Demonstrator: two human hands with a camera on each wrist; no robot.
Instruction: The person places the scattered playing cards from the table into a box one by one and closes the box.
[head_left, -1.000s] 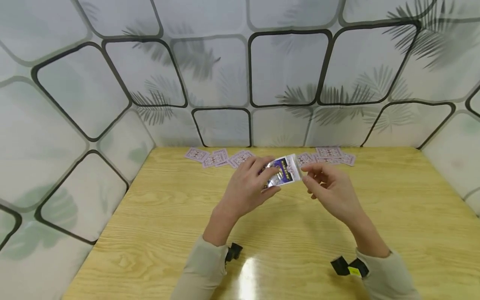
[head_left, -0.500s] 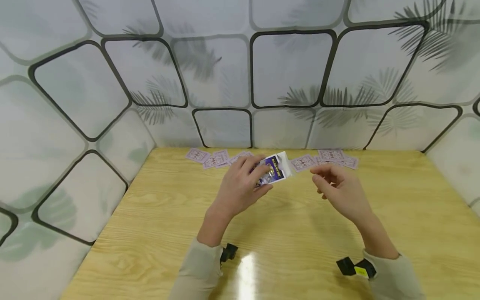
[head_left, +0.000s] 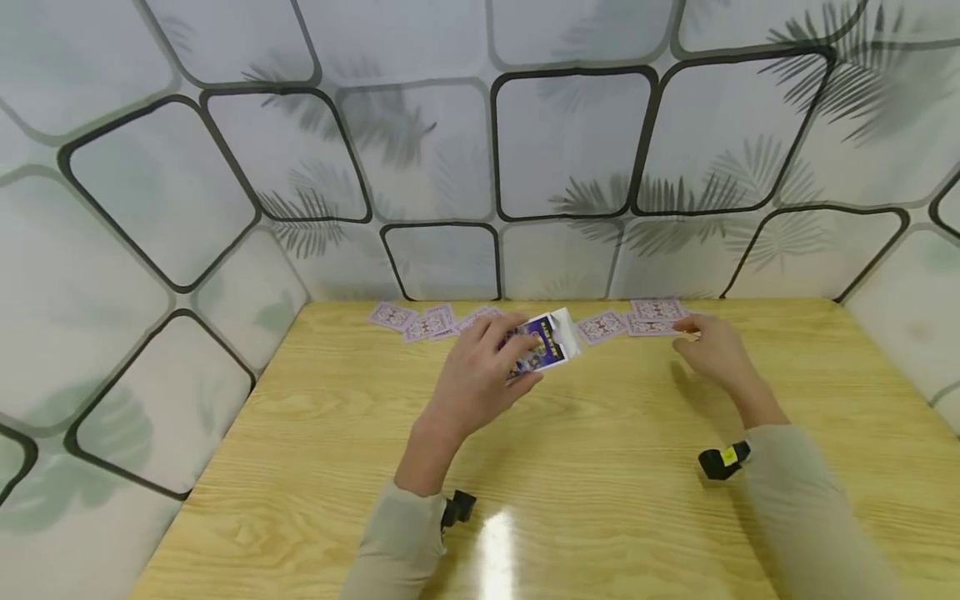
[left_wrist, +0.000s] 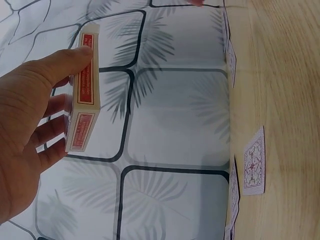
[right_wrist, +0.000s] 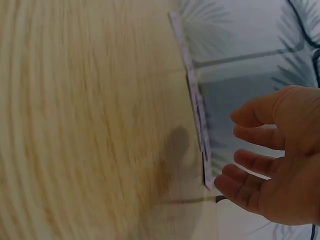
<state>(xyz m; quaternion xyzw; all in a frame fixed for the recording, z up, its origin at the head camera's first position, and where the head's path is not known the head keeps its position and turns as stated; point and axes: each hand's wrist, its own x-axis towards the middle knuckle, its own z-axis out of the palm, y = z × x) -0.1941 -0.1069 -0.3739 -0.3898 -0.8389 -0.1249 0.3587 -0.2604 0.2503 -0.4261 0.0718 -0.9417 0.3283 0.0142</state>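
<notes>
My left hand [head_left: 480,371] grips a playing card box [head_left: 542,342] raised over the table, with its white end flap standing out to the right. In the left wrist view the thumb presses the red-and-cream narrow side of the box [left_wrist: 85,90], with fingers around the other side. My right hand [head_left: 720,354] is at the right group of playing cards [head_left: 656,310], its fingers overlapping the nearest card in the head view. From the right wrist view, the fingers [right_wrist: 250,175] are loosely bent with nothing between them, above the row of cards [right_wrist: 197,110].
Another group of face-down cards [head_left: 429,322] lies along the back left of the wooden table [head_left: 337,433], and a single card [head_left: 602,327] lies near the middle. Behind the table's back edge rises a patterned cloth wall [head_left: 573,150].
My right hand has moved away from the box, to the right and towards the cards at the back. The left hand has drawn the box slightly left.
</notes>
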